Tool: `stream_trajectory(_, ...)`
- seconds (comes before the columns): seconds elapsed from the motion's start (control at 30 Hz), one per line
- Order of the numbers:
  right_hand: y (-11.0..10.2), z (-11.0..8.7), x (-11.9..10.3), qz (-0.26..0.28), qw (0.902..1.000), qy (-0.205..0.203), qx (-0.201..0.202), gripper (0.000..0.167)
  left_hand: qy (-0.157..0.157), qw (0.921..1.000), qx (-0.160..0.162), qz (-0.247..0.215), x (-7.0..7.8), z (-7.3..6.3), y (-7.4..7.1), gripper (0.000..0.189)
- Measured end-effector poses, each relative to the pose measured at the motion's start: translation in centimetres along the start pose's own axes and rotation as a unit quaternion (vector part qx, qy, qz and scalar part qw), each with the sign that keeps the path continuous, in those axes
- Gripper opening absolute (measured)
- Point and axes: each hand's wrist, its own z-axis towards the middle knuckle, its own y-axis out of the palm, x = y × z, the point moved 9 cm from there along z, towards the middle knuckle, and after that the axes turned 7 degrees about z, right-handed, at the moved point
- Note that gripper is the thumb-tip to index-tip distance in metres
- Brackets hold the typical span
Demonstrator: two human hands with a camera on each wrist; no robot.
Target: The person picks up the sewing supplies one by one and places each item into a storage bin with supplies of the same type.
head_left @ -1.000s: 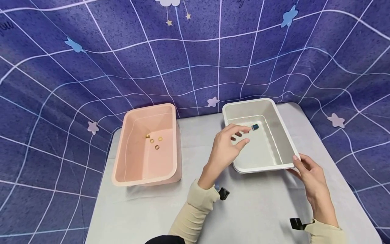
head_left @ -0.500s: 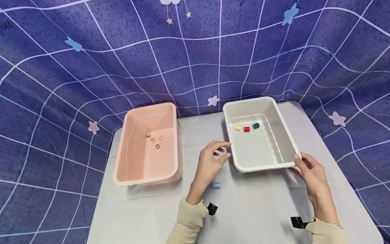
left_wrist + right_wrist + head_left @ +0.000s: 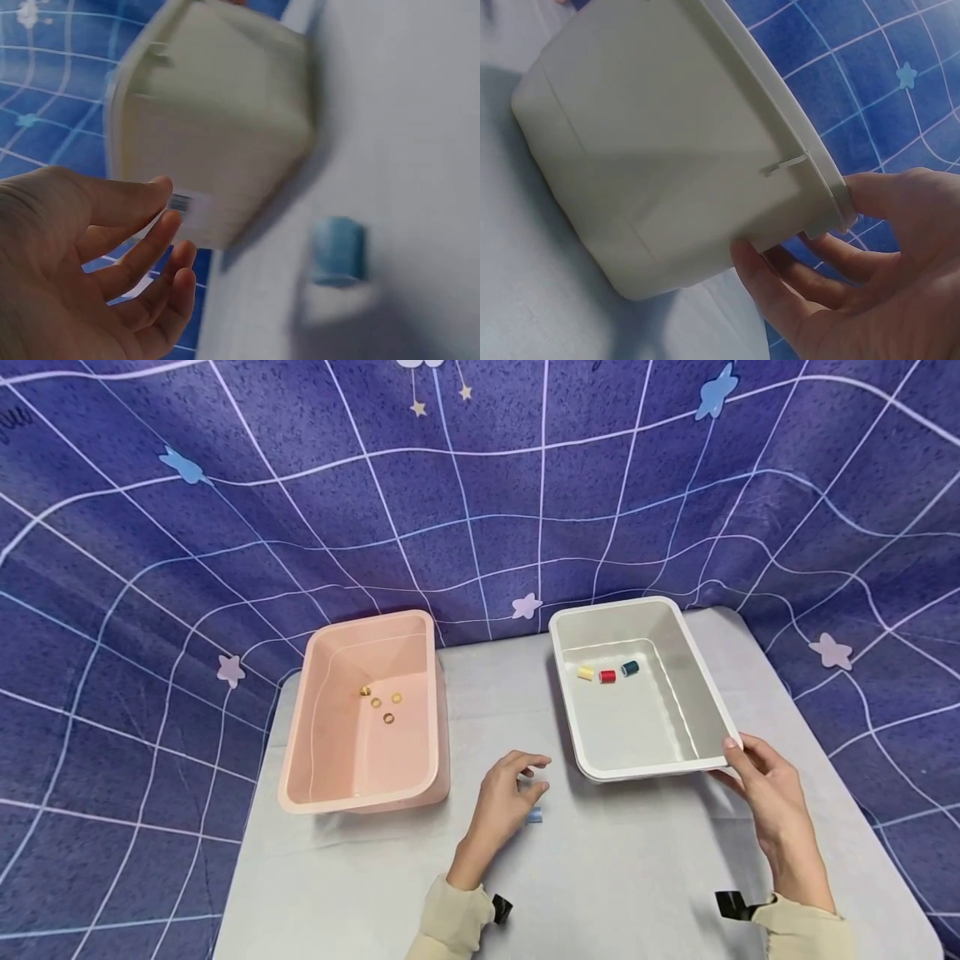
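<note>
My right hand (image 3: 776, 806) grips the near right corner of a white-grey plastic tub (image 3: 660, 771), thumb over the rim and fingers underneath. Three small thread spools lie on the tub's floor: yellow (image 3: 585, 673), red (image 3: 607, 677) and dark teal (image 3: 630, 668). Between the two tubs my left hand (image 3: 498, 802) hovers over the table with fingers loosely bent and nothing in them. Below it lies a light blue thread spool (image 3: 535, 815), partly covered by the hand in the head view. The left wrist view shows this blue spool (image 3: 339, 251) whole but blurred, apart from the fingers.
To the left stands a pink tub (image 3: 434, 710) with several small gold rings (image 3: 388, 718) on its floor. Both tubs rest on a table with a pale cloth (image 3: 360, 877). A blue grid-patterned curtain (image 3: 480, 493) closes off the back and both sides.
My left hand has come out from over the white-grey tub, moving left and toward me to the blue spool. The yellow and red spools now show inside. The right hand stays at the corner.
</note>
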Motion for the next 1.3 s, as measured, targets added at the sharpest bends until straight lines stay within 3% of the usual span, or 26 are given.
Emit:
stream_trajectory(0.33, 0.0, 0.2, 0.1, 0.001, 1.0, 0.002, 0.004, 0.013, -0.005, 0.9941, -0.03, 0.104, -3.9, -2.1, 2.1, 0.038)
stream_trajectory(0.5, -0.1, 0.3, 0.0, -0.001, 1.0, 0.004, 0.008, 0.013, -0.005, 0.9906, -0.061, 0.122, -5.0, -2.4, 3.4, 0.041)
stream_trajectory(0.8, -0.1, 0.3, 0.1, 0.003, 0.9999, 0.007, 0.009, 0.013, 0.007, 0.9862, -0.057, 0.155, -4.9, -2.3, 4.4, 0.033)
stream_trajectory(1.03, -0.2, 0.2, 0.1, 0.009, 0.9999, 0.003, 0.009, 0.013, 0.013, 0.9849, -0.048, 0.166, -4.4, -1.8, 4.3, 0.024)
stream_trajectory(1.17, -0.2, 0.2, 0.2, 0.006, 0.9999, 0.003, 0.01, 0.013, -0.001, 0.9868, -0.036, 0.158, -4.1, -1.2, 3.5, 0.024)
stream_trajectory(1.3, -0.3, 0.2, 0.2, 0.003, 0.9999, 0.005, 0.013, 0.013, -0.009, 0.9903, 0.001, 0.138, -3.3, 0.1, 1.5, 0.027)
